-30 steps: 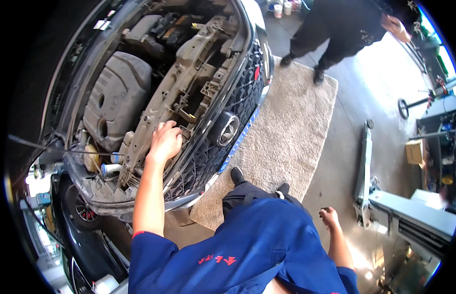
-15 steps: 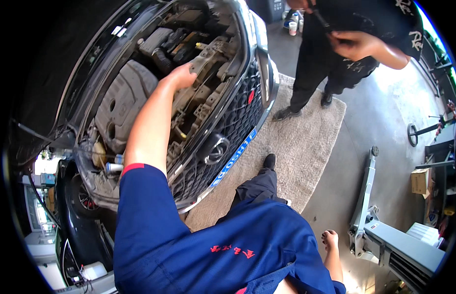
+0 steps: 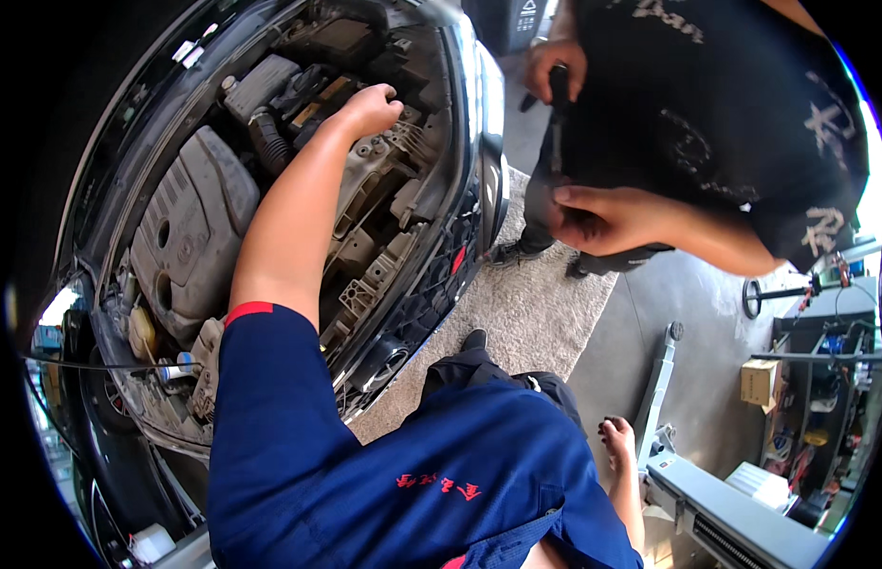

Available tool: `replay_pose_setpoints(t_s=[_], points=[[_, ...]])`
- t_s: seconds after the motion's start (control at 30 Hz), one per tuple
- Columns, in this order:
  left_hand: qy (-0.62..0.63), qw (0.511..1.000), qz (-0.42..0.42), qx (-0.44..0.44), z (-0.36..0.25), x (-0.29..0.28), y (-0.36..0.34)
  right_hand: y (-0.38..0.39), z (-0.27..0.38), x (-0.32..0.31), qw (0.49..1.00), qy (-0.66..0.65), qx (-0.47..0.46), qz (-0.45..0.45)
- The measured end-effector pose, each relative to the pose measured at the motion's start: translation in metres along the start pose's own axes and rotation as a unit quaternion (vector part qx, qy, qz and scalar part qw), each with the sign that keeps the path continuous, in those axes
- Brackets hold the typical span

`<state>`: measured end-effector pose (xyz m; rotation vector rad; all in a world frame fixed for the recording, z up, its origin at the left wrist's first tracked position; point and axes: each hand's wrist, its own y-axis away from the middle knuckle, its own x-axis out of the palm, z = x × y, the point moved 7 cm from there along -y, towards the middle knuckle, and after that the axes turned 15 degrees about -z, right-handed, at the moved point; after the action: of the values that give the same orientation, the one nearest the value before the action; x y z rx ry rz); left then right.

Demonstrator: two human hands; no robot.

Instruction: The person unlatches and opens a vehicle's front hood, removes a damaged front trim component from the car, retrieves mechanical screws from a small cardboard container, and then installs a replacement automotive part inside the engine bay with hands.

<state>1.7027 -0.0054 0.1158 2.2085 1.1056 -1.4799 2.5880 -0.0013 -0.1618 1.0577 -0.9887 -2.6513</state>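
My left hand (image 3: pixel 373 109) reaches over the open engine bay (image 3: pixel 375 194) of a dark car, above the dusty front panel. Its fingers are curled closed; whatever they may hold is hidden. Below and left of that forearm lies a grey plastic engine cover (image 3: pixel 199 223), with a ribbed black air hose (image 3: pixel 268 142) beyond it. My right hand (image 3: pixel 616 441) hangs low at my right side, away from the car. The fingers there are curled around something small and dark that I cannot make out.
Close at the front right, a co-worker in black (image 3: pixel 697 123) holds a black-handled tool (image 3: pixel 559 104) in both hands. A beige mat (image 3: pixel 545 303) lies by the bumper. Grey lift arms (image 3: pixel 716 493), a cardboard box (image 3: pixel 761 382) and a loaded shelf stand at the right.
My left hand has moved farther across the engine bay, away from me. The co-worker has come closer, the tool now lower in view. My view has shifted; my right hand still hangs at my side.
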Motion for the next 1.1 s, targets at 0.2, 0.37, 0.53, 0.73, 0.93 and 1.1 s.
replay_pose_setpoints(t_s=[0.2, 0.37, 0.53, 0.73, 0.93, 1.1], points=[[0.002, 0.993, 0.035, -0.11, 0.04, 0.015, -0.017, -0.039, 0.072, 0.015, 0.996, 0.013, -0.075, 0.038], [-0.016, 0.988, 0.03, -0.153, 0.054, 0.025, -0.031, -0.085, 0.067, 0.017, 0.995, 0.04, -0.036, 0.082], [0.005, 0.983, 0.048, -0.175, 0.053, 0.036, -0.016, -0.144, 0.065, -0.008, 0.982, 0.155, -0.039, 0.102], [-0.015, 0.987, 0.005, -0.163, 0.029, 0.041, -0.006, -0.216, 0.113, -0.016, 0.978, 0.154, -0.068, 0.123], [-0.035, 0.987, -0.057, -0.148, -0.019, 0.048, 0.025, -0.259, 0.185, 0.006, 0.956, 0.199, -0.123, 0.176], [0.084, 0.971, -0.206, -0.085, -0.099, 0.043, 0.059, -0.285, 0.279, 0.079, 0.949, 0.165, -0.168, 0.212]])
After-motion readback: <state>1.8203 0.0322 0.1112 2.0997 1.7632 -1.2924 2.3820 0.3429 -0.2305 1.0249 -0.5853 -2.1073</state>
